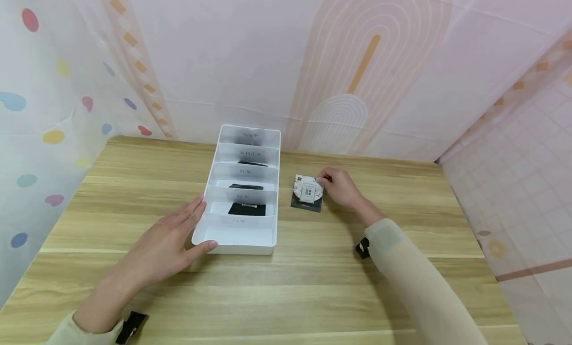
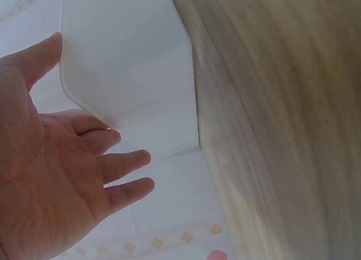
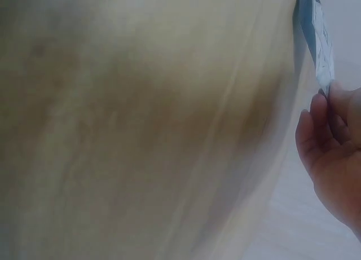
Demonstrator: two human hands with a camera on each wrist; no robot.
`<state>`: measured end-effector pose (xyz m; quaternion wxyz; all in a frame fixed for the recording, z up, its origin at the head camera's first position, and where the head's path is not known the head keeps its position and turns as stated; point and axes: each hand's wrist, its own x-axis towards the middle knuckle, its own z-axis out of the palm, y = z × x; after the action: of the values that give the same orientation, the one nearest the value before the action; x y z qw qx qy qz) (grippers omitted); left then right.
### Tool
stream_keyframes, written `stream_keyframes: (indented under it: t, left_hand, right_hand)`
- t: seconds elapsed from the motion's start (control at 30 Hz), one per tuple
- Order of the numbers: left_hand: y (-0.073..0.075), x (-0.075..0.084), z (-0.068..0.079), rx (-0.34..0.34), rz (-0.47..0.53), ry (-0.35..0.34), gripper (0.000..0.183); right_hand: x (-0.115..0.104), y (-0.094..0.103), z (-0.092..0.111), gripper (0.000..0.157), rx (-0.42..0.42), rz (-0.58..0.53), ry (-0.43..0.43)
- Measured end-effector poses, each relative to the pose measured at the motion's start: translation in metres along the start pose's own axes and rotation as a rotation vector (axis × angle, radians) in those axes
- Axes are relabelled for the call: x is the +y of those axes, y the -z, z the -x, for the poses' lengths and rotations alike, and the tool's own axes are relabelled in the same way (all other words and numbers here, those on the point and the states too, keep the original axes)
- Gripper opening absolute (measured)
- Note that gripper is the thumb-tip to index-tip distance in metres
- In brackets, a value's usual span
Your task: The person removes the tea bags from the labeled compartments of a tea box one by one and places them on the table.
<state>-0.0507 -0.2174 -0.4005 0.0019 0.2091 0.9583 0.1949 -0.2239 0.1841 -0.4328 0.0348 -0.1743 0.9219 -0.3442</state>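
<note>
Two-handed, pinching a packet [image 1: 307, 192] by its edge in the right hand [image 1: 341, 187], just right of a divided white box [image 1: 243, 249], and touching the box's corner with the left hand [image 1: 158, 243], spread-fingered.

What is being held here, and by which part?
The right hand pinches the packet near its upper right corner; the left hand only touches the box.

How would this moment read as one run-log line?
left hand: touching white divided box | right hand: pinching sachet by its edge | sachet: right of box | dark packets: visible inside box
</note>
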Motion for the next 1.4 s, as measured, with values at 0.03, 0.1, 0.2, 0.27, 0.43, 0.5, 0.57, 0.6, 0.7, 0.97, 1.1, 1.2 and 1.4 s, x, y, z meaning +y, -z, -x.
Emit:
stream_keyframes:
  t: [0.03, 0.1, 0.2, 0.27, 0.43, 0.5, 0.57, 0.6, 0.7, 0.97, 1.1, 1.2, 1.4]
  left_hand:
    - [-0.0001, 0.0, 0.0001, 0.002, -0.001, -0.001, 0.091]
    - [-0.0007, -0.0008, 0.0002, 0.006, 0.004, -0.006, 0.091]
    - [-0.0011, -0.0014, 0.0006, 0.011, 0.007, -0.014, 0.091]
    - [-0.0015, -0.0015, 0.0008, 0.018, 0.006, -0.017, 0.091]
    - [-0.0018, -0.0013, 0.0013, 0.023, 0.005, -0.014, 0.091]
    - [-0.0018, -0.0015, 0.0013, 0.022, 0.01, -0.013, 0.091]
    - [-0.0013, -0.0009, 0.0015, 0.02, 0.014, -0.012, 0.091]
    - [-0.0011, -0.0008, 0.0016, 0.02, 0.016, -0.011, 0.091]
    - [-0.0008, -0.0002, 0.0018, 0.014, 0.016, -0.006, 0.091]
    - [-0.0011, -0.0002, 0.0012, 0.007, 0.012, -0.005, 0.091]
    - [-0.0013, -0.0002, 0.0011, 0.006, 0.011, -0.003, 0.091]
    - [-0.0016, -0.0005, 0.0012, 0.007, 0.011, -0.005, 0.091]
    - [-0.0023, -0.0013, 0.0017, 0.013, 0.007, -0.009, 0.091]
  right_hand:
    - [0.0002, -0.0004, -0.0011, 0.012, 0.0, 0.001, 0.001]
    - [0.0006, -0.0013, -0.0029, 0.012, -0.004, 0.006, 0.003]
    - [0.0019, -0.0027, -0.0046, 0.013, -0.014, 0.018, -0.001]
    - [0.0032, -0.0037, -0.0052, 0.013, -0.02, 0.023, -0.01]
    - [0.006, -0.0063, -0.0081, 0.014, -0.039, 0.036, -0.016]
    - [0.0057, -0.0069, -0.0091, 0.015, -0.059, 0.044, -0.013]
    - [0.0052, -0.0076, -0.0098, 0.016, -0.08, 0.052, -0.016]
    - [0.0048, -0.0077, -0.0099, 0.016, -0.09, 0.053, -0.018]
    - [0.0038, -0.008, -0.0093, 0.016, -0.108, 0.058, -0.026]
    - [0.0036, -0.0083, -0.0086, 0.016, -0.115, 0.08, -0.02]
    - [0.0045, -0.0085, -0.0091, 0.016, -0.11, 0.088, -0.016]
    - [0.0046, -0.0084, -0.0091, 0.016, -0.107, 0.086, -0.012]
    - [0.0056, -0.0081, -0.0087, 0.017, -0.11, 0.07, -0.018]
